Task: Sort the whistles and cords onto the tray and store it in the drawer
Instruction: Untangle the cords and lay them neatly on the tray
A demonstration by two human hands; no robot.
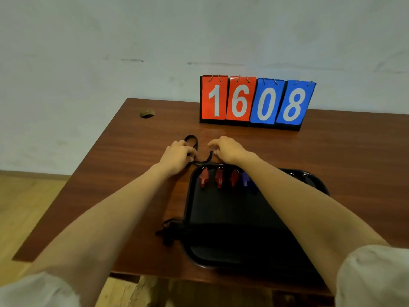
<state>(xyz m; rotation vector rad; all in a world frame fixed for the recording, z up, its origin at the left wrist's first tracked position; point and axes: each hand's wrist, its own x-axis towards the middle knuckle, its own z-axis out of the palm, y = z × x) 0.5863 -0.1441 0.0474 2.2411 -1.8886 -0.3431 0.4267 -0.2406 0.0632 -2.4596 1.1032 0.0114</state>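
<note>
- Ahead, I see a flip scoreboard reading 1608 at the far edge of the table, close behind my hands; a round cable hole sits far left.
- My left hand has its grip clamped on a black cord, whose loop lies on the table just beyond the fingers.
- My right hand pinches the same cord's other end; the cord sags between the two hands.
- The black tray lies near me, its far rim just under both hands, my right forearm crossing over it.
- Three red whistles and a blue whistle line the tray's far end.
- A bundle of cords touches the tray's left rim.
- Bare table spreads left of the tray to the edge.
</note>
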